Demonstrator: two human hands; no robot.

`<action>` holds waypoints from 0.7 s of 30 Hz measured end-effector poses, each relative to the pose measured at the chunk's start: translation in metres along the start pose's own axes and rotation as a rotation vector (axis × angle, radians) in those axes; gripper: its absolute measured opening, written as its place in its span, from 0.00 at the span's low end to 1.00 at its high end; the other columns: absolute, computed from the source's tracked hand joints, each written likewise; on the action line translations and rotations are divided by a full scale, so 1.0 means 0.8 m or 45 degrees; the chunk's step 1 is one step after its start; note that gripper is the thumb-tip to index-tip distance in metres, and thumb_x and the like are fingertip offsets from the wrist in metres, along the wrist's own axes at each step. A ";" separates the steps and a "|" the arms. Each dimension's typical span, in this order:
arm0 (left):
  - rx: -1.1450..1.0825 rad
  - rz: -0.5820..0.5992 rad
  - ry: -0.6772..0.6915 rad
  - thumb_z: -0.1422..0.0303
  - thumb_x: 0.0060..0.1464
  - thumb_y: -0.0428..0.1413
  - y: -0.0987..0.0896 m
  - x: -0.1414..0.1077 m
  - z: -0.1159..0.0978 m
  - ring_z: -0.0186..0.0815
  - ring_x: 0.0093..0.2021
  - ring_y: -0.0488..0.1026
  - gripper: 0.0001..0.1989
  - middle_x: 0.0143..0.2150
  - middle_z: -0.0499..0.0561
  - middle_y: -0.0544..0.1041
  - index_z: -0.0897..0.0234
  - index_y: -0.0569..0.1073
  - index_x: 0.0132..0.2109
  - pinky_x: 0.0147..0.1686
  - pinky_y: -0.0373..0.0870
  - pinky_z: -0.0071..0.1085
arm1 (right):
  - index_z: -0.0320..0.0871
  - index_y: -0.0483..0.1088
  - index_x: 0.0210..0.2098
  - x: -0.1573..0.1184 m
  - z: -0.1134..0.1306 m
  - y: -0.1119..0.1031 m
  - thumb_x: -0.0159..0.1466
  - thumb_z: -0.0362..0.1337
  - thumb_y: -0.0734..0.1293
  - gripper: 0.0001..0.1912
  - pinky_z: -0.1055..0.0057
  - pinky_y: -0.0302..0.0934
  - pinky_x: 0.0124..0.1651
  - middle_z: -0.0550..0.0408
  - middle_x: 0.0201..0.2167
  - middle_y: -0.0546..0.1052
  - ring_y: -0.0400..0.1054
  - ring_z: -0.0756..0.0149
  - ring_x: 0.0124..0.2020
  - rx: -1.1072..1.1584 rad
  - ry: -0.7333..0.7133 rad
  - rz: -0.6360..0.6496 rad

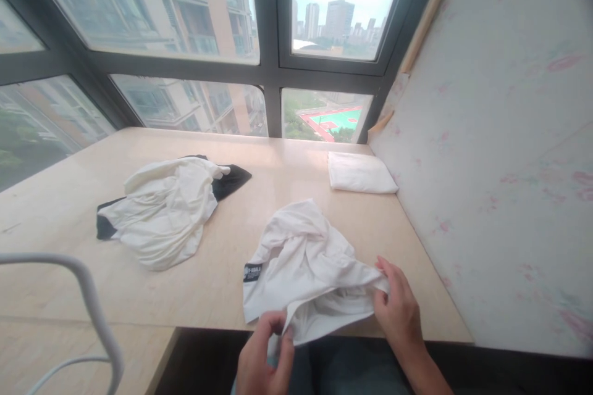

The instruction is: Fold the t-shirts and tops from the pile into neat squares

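A crumpled white shirt (306, 253) with a dark printed label patch on its left side lies at the front edge of the table. Its open hem is held up between both hands. My left hand (269, 352) pinches the hem at the near left, thumb and finger closed on the cloth. At the right end of the same hem, my right hand (396, 302) is closed on a bunch of fabric. Between the hands the hem gapes and shows the inside of the shirt.
A rumpled white-and-black garment (167, 210) lies on the tabletop (273, 166) to the left. Near the papered wall (500, 154) is a folded white cloth (361, 173). A grey curved tube (88, 290) rises at the lower left. Framed windows (273, 77) stand behind the table.
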State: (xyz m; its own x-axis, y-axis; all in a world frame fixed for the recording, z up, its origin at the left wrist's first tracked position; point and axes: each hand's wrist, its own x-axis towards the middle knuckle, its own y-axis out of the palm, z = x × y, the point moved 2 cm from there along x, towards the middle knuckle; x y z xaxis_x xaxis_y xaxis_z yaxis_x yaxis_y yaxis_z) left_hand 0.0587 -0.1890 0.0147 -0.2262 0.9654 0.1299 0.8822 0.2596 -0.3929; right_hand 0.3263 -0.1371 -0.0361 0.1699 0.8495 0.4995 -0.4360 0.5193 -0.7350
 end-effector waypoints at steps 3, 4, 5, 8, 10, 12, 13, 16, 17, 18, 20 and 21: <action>0.066 -0.048 0.079 0.59 0.58 0.54 -0.006 0.001 -0.001 0.35 0.33 0.75 0.11 0.32 0.48 0.77 0.60 0.75 0.39 0.37 0.71 0.25 | 0.43 0.71 0.52 0.018 0.004 -0.009 0.61 0.31 0.57 0.22 0.63 0.69 0.45 0.47 0.44 0.79 0.74 0.57 0.45 0.106 0.069 0.112; 0.090 -0.067 0.100 0.59 0.58 0.55 -0.010 0.003 0.000 0.35 0.35 0.76 0.10 0.34 0.48 0.78 0.61 0.76 0.40 0.38 0.71 0.25 | 0.43 0.73 0.49 0.022 0.005 -0.013 0.62 0.34 0.59 0.19 0.64 0.69 0.44 0.48 0.42 0.79 0.75 0.57 0.43 0.145 0.103 0.168; 0.117 -0.083 0.123 0.60 0.57 0.56 -0.015 0.007 0.001 0.36 0.36 0.77 0.10 0.35 0.49 0.79 0.61 0.76 0.40 0.39 0.72 0.26 | 0.44 0.75 0.46 0.026 0.006 -0.018 0.61 0.36 0.61 0.16 0.65 0.69 0.43 0.49 0.41 0.80 0.75 0.58 0.41 0.192 0.151 0.232; 0.195 -0.135 0.178 0.60 0.56 0.57 -0.036 0.025 0.000 0.36 0.37 0.78 0.10 0.36 0.49 0.80 0.60 0.77 0.40 0.40 0.73 0.26 | 0.45 0.78 0.39 0.037 0.015 -0.036 0.61 0.44 0.65 0.13 0.70 0.68 0.37 0.53 0.35 0.81 0.75 0.60 0.35 0.384 0.356 0.416; 0.206 -0.150 0.169 0.59 0.57 0.57 -0.050 0.042 -0.008 0.36 0.37 0.78 0.10 0.35 0.48 0.80 0.61 0.76 0.40 0.39 0.73 0.26 | 0.44 0.78 0.35 0.045 0.028 -0.052 0.62 0.48 0.66 0.15 0.73 0.64 0.30 0.56 0.28 0.79 0.72 0.64 0.29 0.543 0.466 0.477; 0.180 -0.154 0.138 0.58 0.58 0.56 -0.064 0.059 -0.023 0.36 0.37 0.77 0.12 0.35 0.48 0.79 0.61 0.75 0.40 0.38 0.73 0.26 | 0.42 0.76 0.29 0.054 0.043 -0.069 0.62 0.51 0.65 0.18 0.75 0.60 0.26 0.57 0.23 0.75 0.68 0.66 0.25 0.708 0.515 0.499; 0.156 -0.164 0.120 0.57 0.58 0.56 -0.070 0.066 -0.032 0.36 0.36 0.77 0.12 0.35 0.48 0.79 0.61 0.75 0.40 0.38 0.72 0.26 | 0.42 0.75 0.28 0.057 0.050 -0.078 0.62 0.51 0.66 0.19 0.75 0.59 0.26 0.58 0.23 0.74 0.67 0.67 0.25 0.782 0.527 0.499; 0.064 -0.305 0.088 0.56 0.57 0.56 -0.084 0.079 -0.069 0.34 0.36 0.75 0.13 0.34 0.47 0.77 0.62 0.74 0.40 0.37 0.70 0.25 | 0.42 0.77 0.32 0.061 0.064 -0.102 0.62 0.50 0.67 0.17 0.74 0.62 0.29 0.56 0.29 0.77 0.70 0.65 0.30 0.904 0.527 0.440; 0.029 -0.372 0.095 0.56 0.57 0.57 -0.086 0.080 -0.081 0.34 0.36 0.74 0.13 0.35 0.47 0.77 0.62 0.74 0.40 0.37 0.70 0.25 | 0.43 0.78 0.34 0.062 0.067 -0.107 0.62 0.49 0.68 0.15 0.74 0.64 0.31 0.55 0.31 0.79 0.71 0.63 0.32 0.895 0.511 0.395; -0.007 -0.435 0.110 0.56 0.57 0.57 -0.088 0.081 -0.092 0.34 0.37 0.74 0.13 0.36 0.48 0.77 0.62 0.73 0.40 0.37 0.69 0.25 | 0.43 0.78 0.36 0.063 0.067 -0.111 0.62 0.47 0.68 0.14 0.73 0.66 0.33 0.54 0.34 0.80 0.72 0.61 0.35 0.860 0.485 0.334; -0.060 -0.489 0.150 0.57 0.58 0.56 -0.085 0.085 -0.106 0.34 0.38 0.73 0.13 0.37 0.48 0.76 0.62 0.72 0.41 0.38 0.69 0.25 | 0.44 0.78 0.40 0.066 0.066 -0.111 0.62 0.46 0.68 0.13 0.69 0.68 0.38 0.52 0.38 0.80 0.74 0.58 0.39 0.723 0.405 0.181; -0.069 -0.464 0.152 0.56 0.59 0.55 -0.081 0.088 -0.108 0.34 0.37 0.73 0.13 0.37 0.48 0.76 0.62 0.72 0.41 0.37 0.69 0.26 | 0.44 0.78 0.42 0.069 0.064 -0.107 0.62 0.45 0.68 0.14 0.67 0.69 0.42 0.51 0.40 0.80 0.74 0.56 0.42 0.637 0.349 0.112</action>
State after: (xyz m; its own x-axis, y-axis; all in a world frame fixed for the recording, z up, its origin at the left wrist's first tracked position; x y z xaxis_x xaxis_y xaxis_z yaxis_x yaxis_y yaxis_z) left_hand 0.0209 -0.1399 0.1280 -0.4822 0.7993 0.3586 0.7740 0.5804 -0.2530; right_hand 0.3276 -0.1395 0.0777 0.3077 0.9153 0.2599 -0.8124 0.3949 -0.4290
